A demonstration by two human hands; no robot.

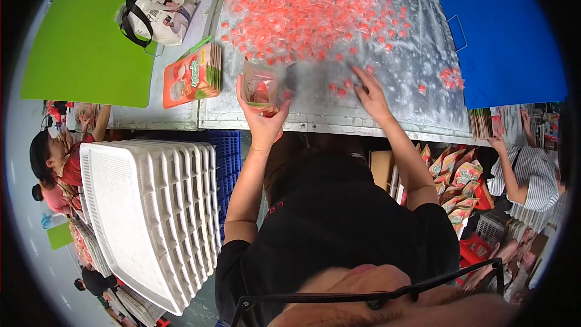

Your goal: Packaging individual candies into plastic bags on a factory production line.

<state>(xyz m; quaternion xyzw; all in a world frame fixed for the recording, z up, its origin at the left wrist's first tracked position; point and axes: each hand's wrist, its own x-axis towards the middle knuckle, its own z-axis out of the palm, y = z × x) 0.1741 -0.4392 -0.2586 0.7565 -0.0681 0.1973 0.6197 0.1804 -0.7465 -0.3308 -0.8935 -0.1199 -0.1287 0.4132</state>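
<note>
My left hand (261, 113) holds an open pouch (265, 86) upright near the front edge of the metal table (417, 54); red wrapped candies show inside it. My right hand (369, 92) lies flat on the table, fingers spread over a few loose candies (340, 88). A big heap of small red-and-clear wrapped candies (305, 9) covers the table beyond both hands. A stack of orange and green flat pouches (195, 75) lies just left of my left hand.
A green board (85, 36) with a printed tote bag (158, 9) lies far left, a blue board (505, 30) far right. White plastic trays (151, 218) stack at my lower left. Filled pouches (454, 181) sit in a bin at right. Other people work on both sides.
</note>
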